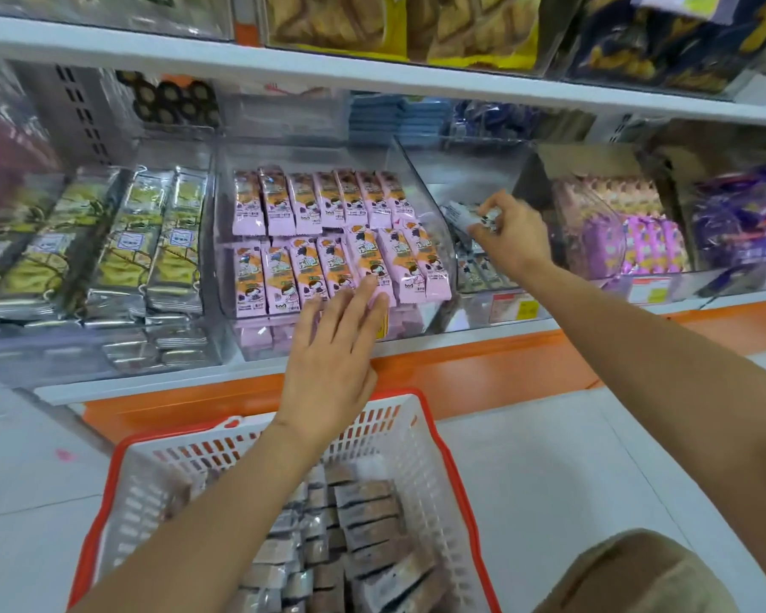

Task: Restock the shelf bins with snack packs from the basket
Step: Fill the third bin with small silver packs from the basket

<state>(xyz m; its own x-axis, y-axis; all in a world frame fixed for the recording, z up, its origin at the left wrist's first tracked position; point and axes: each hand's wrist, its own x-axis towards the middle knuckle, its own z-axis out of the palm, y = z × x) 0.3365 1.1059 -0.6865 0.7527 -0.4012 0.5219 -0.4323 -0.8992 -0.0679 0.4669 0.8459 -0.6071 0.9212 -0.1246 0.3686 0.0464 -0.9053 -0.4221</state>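
Reaching into the clear bin (474, 170) right of centre, we pinch one grey-and-white pack (461, 214) between the fingers and thumb of our right hand (511, 234), just above a few similar packs lying low in that bin. Our left hand (332, 347) is flat, with straight fingers, and holds nothing. Its fingertips lie at the front of the pink packs (328, 241) in the middle of the frame; whether they press on them, we cannot tell.

We judge the restocking to be well short of done. The pink packs stand in two full rows, and the yellow packs (142, 241) at the left look well filled too. The bin we are filling shows mostly bare wall, with only a thin layer at the bottom. At the bottom centre of the frame, the basket (390, 435) holds many stacked brown packs (368, 519), so much stock is left to move. The pack in hand is not yet set down.
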